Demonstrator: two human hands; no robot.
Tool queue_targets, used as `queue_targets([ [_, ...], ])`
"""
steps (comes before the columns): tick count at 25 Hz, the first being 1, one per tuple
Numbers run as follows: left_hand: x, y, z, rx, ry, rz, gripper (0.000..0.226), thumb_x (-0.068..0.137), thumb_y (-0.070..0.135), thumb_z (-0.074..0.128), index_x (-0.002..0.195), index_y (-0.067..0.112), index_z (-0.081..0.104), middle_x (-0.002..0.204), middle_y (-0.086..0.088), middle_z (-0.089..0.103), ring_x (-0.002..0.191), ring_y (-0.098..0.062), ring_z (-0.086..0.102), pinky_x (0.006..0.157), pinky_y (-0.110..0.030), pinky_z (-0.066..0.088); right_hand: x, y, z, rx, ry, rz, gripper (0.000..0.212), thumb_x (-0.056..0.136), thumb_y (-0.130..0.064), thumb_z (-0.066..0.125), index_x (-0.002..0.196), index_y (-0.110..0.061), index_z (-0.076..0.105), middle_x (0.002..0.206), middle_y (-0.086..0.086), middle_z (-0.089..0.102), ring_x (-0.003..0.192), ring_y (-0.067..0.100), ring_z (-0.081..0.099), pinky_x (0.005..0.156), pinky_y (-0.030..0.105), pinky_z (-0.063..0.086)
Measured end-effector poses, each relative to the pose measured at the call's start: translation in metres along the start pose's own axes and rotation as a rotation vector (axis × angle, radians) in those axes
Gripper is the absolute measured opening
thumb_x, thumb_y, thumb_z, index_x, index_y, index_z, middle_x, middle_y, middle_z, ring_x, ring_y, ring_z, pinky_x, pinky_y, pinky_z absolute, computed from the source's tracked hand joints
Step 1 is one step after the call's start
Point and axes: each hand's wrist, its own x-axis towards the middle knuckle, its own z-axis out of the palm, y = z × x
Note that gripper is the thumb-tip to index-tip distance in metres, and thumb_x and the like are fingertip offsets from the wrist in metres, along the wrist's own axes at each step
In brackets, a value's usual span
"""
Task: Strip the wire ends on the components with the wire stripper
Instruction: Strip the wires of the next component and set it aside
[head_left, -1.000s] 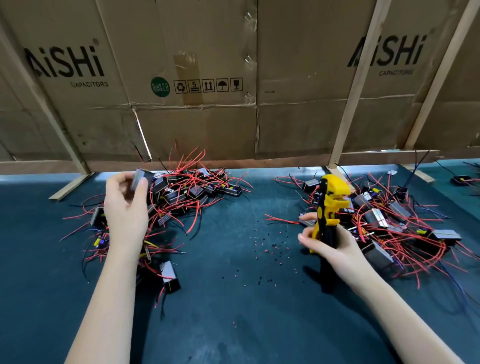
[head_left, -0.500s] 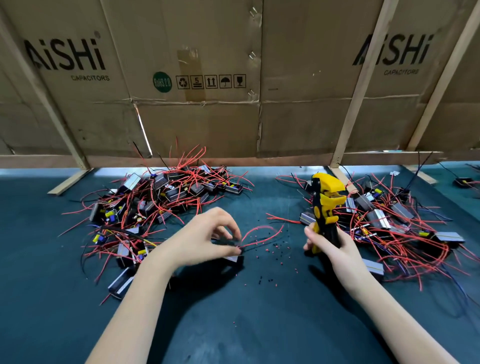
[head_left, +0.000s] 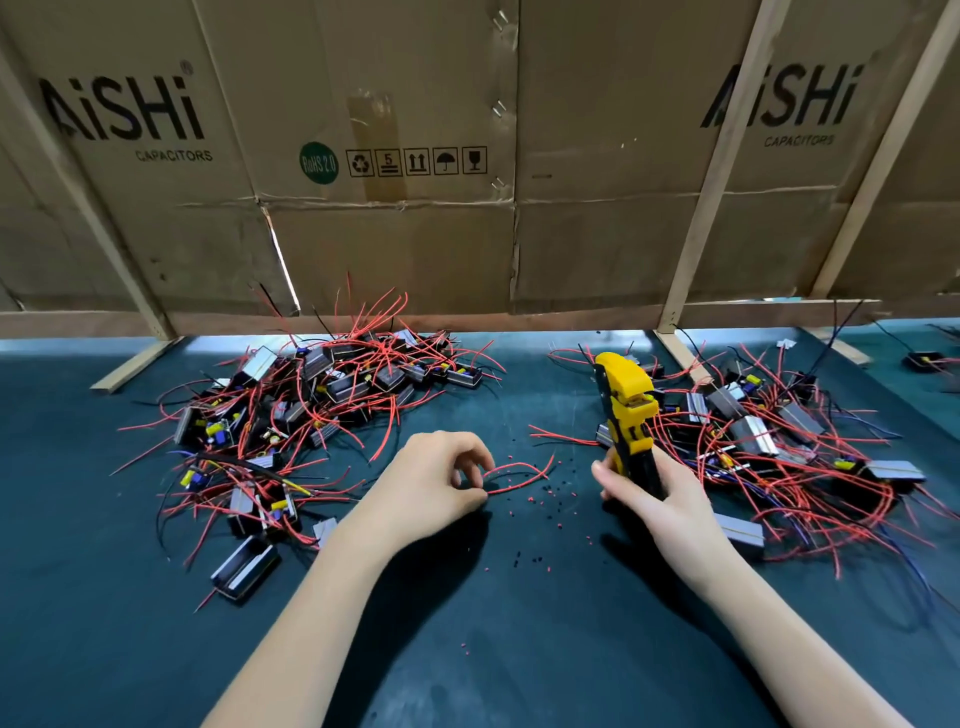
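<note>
A: Pinching the red wires low on the mat, left hand fingers curled on them — presenting the ends?

B: Likely. Right hand clamps the wire stripper upright, just beside.

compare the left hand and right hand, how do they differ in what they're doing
The left hand lies low over the dark green mat, fingers curled, pinching thin red wires; the right hand is raised and grips the black handles of the yellow wire stripper, which stands upright. The left hand sits beside the left pile of components, the right beside the right pile. Both are bare.
</note>
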Motion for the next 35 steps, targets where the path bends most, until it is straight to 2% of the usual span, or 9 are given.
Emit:
queue_targets([
  [4, -0.002, 0.0, -0.001, 0.179, -0.071, -0.029, 0.055, 0.069, 0.04, 0.083, 0.116, 0.029, 0.057, 0.098, 0.011, 0.054, 0.087, -0.01, 0.048, 0.084, -0.029, 0.043, 0.001, -0.002, -0.002, 0.067, 0.014, 0.019, 0.033, 0.078, -0.038, 0.072, 0.082, -0.008, 0.059, 0.07, 0.003, 0.058, 0.071, 0.018, 0.054, 0.074, 0.032, 0.043],
  [6, -0.002, -0.001, 0.001, 0.267, -0.084, -0.058, 0.048, 0.072, 0.041, 0.08, 0.113, 0.027, 0.059, 0.097, 0.009, 0.054, 0.094, -0.015, 0.048, 0.089, -0.032, 0.043, 0.002, -0.001, -0.002, 0.097, 0.019, 0.014, 0.033, 0.081, -0.033, 0.076, 0.083, -0.005, 0.059, 0.07, 0.002, 0.057, 0.072, 0.019, 0.055, 0.075, 0.033, 0.044],
  [12, -0.002, 0.005, -0.008, -0.043, 0.024, 0.043, 0.012, 0.078, 0.011, 0.075, 0.082, 0.021, 0.07, 0.081, 0.002, 0.06, 0.073, -0.012, 0.055, 0.072, -0.025, 0.046, 0.002, -0.001, -0.001, 0.125, 0.04, 0.023, 0.036, 0.074, -0.039, 0.069, 0.082, -0.005, 0.059, 0.07, 0.0, 0.057, 0.073, 0.021, 0.056, 0.075, 0.033, 0.046],
  [16, -0.008, 0.008, -0.028, -0.271, -0.272, 0.176, 0.018, 0.071, 0.0, 0.06, 0.082, 0.013, 0.067, 0.085, 0.006, 0.064, 0.083, -0.012, 0.062, 0.082, -0.022, 0.048, 0.002, -0.001, -0.001, 0.152, 0.051, 0.04, 0.037, 0.073, -0.04, 0.069, 0.083, -0.006, 0.06, 0.07, 0.002, 0.057, 0.074, 0.023, 0.056, 0.077, 0.038, 0.046],
  [22, 0.0, -0.007, -0.017, -0.094, 0.081, -0.088, 0.017, 0.09, 0.03, 0.067, 0.08, 0.017, 0.065, 0.07, 0.009, 0.062, 0.065, -0.007, 0.054, 0.071, -0.026, 0.044, 0.002, -0.003, 0.001, 0.158, 0.049, 0.027, 0.038, 0.073, -0.038, 0.069, 0.084, -0.003, 0.059, 0.071, 0.001, 0.057, 0.073, 0.02, 0.056, 0.074, 0.032, 0.047],
  [25, -0.001, -0.002, 0.002, 0.037, 0.045, -0.093, 0.038, 0.077, 0.058, 0.071, 0.084, 0.022, 0.063, 0.082, 0.008, 0.062, 0.077, -0.009, 0.057, 0.075, -0.029, 0.047, 0.002, -0.002, -0.002, 0.113, 0.016, 0.029, 0.027, 0.081, -0.031, 0.072, 0.084, -0.007, 0.06, 0.072, 0.002, 0.058, 0.072, 0.018, 0.055, 0.074, 0.029, 0.045],
  [28, -0.002, 0.009, 0.015, 0.058, -0.075, -0.037, 0.03, 0.07, 0.045, 0.081, 0.085, 0.024, 0.065, 0.081, 0.011, 0.063, 0.081, -0.01, 0.058, 0.073, -0.029, 0.048, 0.002, 0.001, -0.001, 0.052, 0.012, 0.029, 0.018, 0.084, -0.03, 0.073, 0.087, -0.015, 0.064, 0.076, 0.003, 0.059, 0.074, 0.02, 0.053, 0.078, 0.036, 0.044],
  [31, 0.0, 0.01, 0.008, -0.064, -0.096, -0.027, 0.009, 0.077, 0.01, 0.067, 0.075, 0.019, 0.068, 0.067, 0.007, 0.065, 0.062, -0.006, 0.056, 0.062, -0.019, 0.042, 0.002, 0.002, -0.002, -0.216, 0.113, -0.038, 0.022, 0.079, -0.033, 0.079, 0.092, -0.024, 0.064, 0.079, -0.002, 0.064, 0.077, 0.016, 0.057, 0.076, 0.028, 0.042],
  [35, -0.001, 0.012, 0.008, -0.082, -0.051, -0.094, 0.013, 0.085, 0.029, 0.062, 0.076, 0.019, 0.063, 0.071, 0.006, 0.064, 0.068, -0.011, 0.057, 0.066, -0.029, 0.047, 0.004, 0.006, -0.009, -0.83, 0.286, -0.237, 0.039, 0.068, -0.044, 0.083, 0.092, -0.019, 0.063, 0.083, -0.006, 0.062, 0.081, 0.021, 0.06, 0.077, 0.039, 0.045],
])
